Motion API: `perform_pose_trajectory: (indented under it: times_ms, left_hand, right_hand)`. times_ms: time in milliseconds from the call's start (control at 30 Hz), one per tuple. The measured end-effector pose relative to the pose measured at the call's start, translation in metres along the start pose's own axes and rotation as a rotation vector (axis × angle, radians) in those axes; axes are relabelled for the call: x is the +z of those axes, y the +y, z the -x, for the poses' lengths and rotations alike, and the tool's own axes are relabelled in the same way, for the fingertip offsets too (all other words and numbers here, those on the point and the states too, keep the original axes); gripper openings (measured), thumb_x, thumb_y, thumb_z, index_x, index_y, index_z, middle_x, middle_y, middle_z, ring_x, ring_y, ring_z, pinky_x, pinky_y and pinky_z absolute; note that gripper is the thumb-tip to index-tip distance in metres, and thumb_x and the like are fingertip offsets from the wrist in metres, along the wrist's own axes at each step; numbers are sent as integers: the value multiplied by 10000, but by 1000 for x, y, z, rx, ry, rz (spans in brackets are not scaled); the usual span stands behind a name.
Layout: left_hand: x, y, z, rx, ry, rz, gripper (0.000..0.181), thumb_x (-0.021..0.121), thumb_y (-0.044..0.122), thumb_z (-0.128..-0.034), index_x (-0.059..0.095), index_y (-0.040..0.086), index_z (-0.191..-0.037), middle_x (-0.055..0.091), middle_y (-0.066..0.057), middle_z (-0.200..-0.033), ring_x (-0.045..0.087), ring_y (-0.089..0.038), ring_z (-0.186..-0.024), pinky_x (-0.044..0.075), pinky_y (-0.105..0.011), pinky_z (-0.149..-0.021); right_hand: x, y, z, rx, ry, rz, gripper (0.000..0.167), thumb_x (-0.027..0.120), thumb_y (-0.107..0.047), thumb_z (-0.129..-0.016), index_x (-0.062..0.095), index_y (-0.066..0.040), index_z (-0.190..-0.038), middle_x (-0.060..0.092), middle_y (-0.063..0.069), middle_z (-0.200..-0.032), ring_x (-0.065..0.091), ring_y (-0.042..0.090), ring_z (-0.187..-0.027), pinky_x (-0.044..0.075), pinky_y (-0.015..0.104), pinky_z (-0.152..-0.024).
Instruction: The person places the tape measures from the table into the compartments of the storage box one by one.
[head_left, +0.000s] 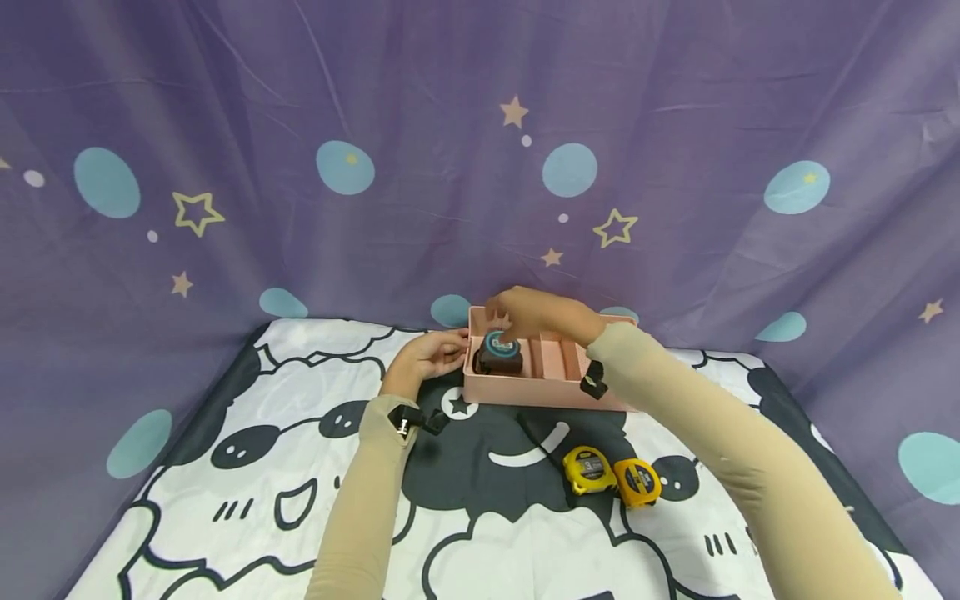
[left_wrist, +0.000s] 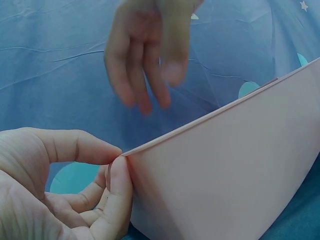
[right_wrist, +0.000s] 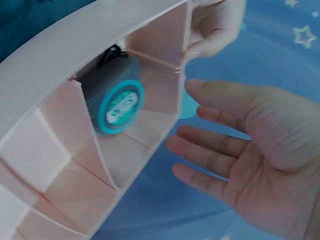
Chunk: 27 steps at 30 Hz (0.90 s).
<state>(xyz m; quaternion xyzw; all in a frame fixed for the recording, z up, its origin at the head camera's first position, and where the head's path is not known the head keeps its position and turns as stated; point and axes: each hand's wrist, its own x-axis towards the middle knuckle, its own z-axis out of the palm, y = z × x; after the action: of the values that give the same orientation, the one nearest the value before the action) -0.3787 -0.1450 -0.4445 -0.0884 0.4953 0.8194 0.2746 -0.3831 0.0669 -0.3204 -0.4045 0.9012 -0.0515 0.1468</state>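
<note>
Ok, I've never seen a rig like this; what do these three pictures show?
There is no machine: a person is working bare-handed. The wide picture is taken from the person's head, the others from the left and right wrists. On the printed cloth are a pink divided box and two yellow tape measures. A dark, blue-ringed tape measure sits in the box's leftmost compartment. The left hand pinches the rim at the box's left end; the right hand is open close to the box, holding nothing.

1. A purple drape (head_left: 442, 100), lightly creased, hangs behind the tabletop (head_left: 517, 554) and along both sides.
2. Blue ovals (head_left: 570, 170) and small stars (head_left: 513, 112) dot it.
3. The tabletop's covering shows black-and-white cartoon faces.
</note>
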Motion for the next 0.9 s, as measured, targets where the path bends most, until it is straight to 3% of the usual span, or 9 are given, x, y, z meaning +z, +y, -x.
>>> perform_pose_trajectory:
  times_ms: [167,400,667,900]
  left_hand:
    - [3,-1,-2,0,-4,-14,233,483,-66,-998,555,96,-1147,712,9,-760,624,-102,-666,544,-178,-636]
    - [1,-1,-1,5,-2,-13,330,487,-72,-985,531,74,-1277,705,1,-786,619,-104,-664,543,-183,-646]
    - [-2,1,1,11,-8,-22,277,493,-67,-982,559,102,-1191,717,3,-801,622,-108,-695,543,-182,-672]
    - [1,2,-1,12,-29,-34,255,484,-68,-987,567,108,-1152,716,3,-793,629,-109,-703,545,-185,-670]
  right_hand:
    - [-11,-4,31,-73,72,0,375,735,-165,-948,636,-58,-1293,674,133,-1289,645,318,-1195,564,427,-978]
    - [-20,-10,69,-104,164,-29,418,746,-122,-923,630,-42,-1317,676,124,-1305,669,306,-1156,572,427,-965]
    - [-8,-14,102,-146,180,-29,401,743,-129,-933,630,-79,-1314,674,88,-1277,653,258,-1143,575,408,-935]
    - [12,-16,126,-165,180,16,375,774,-182,-909,658,-123,-1261,682,34,-1216,670,184,-952,586,361,-818]
